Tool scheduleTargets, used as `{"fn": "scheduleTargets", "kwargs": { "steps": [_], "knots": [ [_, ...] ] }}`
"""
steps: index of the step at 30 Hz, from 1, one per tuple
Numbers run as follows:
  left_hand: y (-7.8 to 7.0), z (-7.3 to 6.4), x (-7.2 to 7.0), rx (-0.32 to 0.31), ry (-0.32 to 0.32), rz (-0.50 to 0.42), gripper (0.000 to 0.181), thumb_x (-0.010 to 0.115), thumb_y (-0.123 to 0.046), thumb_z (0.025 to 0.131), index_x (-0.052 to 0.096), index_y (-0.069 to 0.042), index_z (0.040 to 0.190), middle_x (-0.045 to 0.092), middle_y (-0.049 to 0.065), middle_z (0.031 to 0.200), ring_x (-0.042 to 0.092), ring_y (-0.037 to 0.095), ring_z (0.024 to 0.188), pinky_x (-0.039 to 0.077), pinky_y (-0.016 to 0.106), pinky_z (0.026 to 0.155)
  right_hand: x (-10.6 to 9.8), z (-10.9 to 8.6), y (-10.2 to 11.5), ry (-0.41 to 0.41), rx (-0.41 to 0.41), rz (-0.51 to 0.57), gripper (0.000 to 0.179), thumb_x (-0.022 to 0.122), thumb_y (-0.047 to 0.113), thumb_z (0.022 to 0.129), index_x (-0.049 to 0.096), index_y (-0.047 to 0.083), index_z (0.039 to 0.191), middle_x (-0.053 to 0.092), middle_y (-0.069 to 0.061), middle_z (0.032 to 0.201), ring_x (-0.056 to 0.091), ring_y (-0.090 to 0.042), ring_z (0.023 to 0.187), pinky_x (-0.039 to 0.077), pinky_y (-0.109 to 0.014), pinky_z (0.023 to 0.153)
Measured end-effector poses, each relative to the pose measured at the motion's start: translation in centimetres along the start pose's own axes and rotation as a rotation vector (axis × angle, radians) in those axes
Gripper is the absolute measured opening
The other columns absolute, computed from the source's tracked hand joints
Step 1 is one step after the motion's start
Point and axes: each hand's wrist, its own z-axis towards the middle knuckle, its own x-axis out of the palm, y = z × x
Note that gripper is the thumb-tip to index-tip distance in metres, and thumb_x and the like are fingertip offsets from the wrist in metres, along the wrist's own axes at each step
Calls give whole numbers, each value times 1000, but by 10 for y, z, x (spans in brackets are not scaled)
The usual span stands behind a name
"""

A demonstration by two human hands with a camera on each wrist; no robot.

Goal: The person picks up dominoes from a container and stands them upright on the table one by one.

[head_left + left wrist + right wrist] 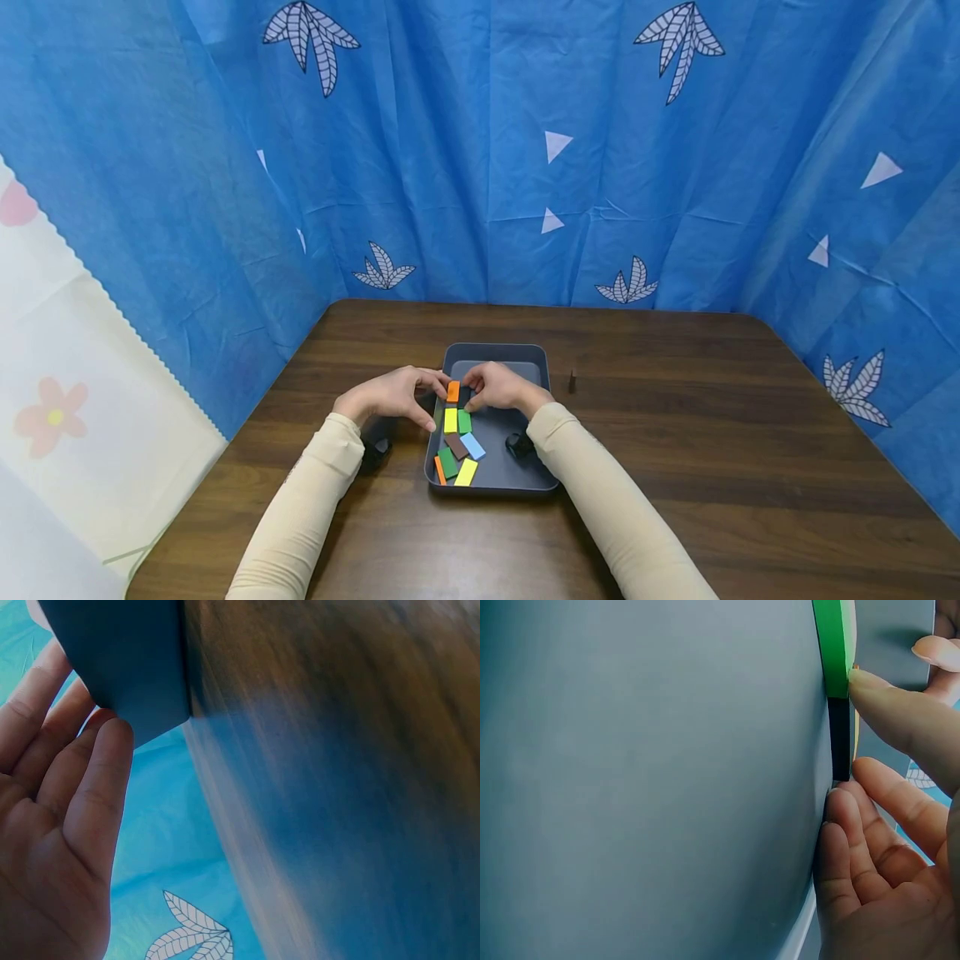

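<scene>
My left hand [392, 395] reaches over the tray's left rim with thumb and index finger spread, the index fingertip at an orange block [453, 392]. Its other fingers lie fairly straight beside the tray's outer wall [135, 660]. My right hand [501, 388] is inside the tray; its thumb and index finger pinch a black block [841, 739] at its two ends. A green block [832, 649] abuts the black one by the thumb. Nearer me are a yellow block [451, 420], a brown block [456, 446] and a light blue block [473, 446].
The dark grey tray [517, 467] stands on a brown wooden table [712, 433]. Another green block [447, 462], an orange block [440, 471] and a yellow block [466, 472] lie in its near left corner. A blue curtain [450, 167] hangs behind the table.
</scene>
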Motion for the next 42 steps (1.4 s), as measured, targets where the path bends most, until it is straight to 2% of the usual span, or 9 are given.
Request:
{"fn": "scheduleTargets", "kwargs": {
  "steps": [11, 21, 27, 36, 42],
  "knots": [
    [-1, 0, -1, -14, 0, 2, 46, 91, -26, 72, 73, -16, 113, 49, 6, 153, 36, 36, 146, 34, 62, 115, 1, 0, 2, -10, 18, -35, 42, 79, 13, 85, 68, 3, 124, 67, -8, 114, 59, -18, 98, 54, -35, 95],
    [1, 1, -2, 25, 12, 29, 46, 90, -28, 74, 72, -15, 114, 49, 9, 153, 37, 36, 144, 36, 60, 115, 2, 2, 1, -13, 42, -59, 43, 81, 15, 84, 67, 4, 123, 66, -7, 112, 57, -18, 96, 53, -35, 95],
    [2, 1, -2, 27, 21, 11, 46, 90, -28, 75, 72, -14, 115, 48, 10, 153, 36, 37, 145, 35, 60, 115, 3, 1, 0, -19, 31, -74, 40, 81, 15, 84, 68, 3, 119, 66, -7, 109, 57, -18, 94, 53, -35, 93],
    [1, 1, -1, 8, 11, 29, 45, 90, -27, 73, 73, -16, 113, 48, 9, 153, 37, 37, 145, 36, 61, 114, -3, -2, -3, -37, 28, 24, 36, 81, 17, 82, 69, 4, 113, 69, -6, 101, 60, -16, 85, 55, -30, 81],
    [0, 0, -1, 2, 12, 26, 45, 90, -27, 74, 73, -17, 114, 48, 9, 153, 37, 38, 145, 35, 63, 114, -5, -5, -1, -42, 30, 58, 33, 81, 17, 81, 70, 5, 110, 70, -5, 97, 60, -16, 83, 54, -29, 80]
  ]
}}
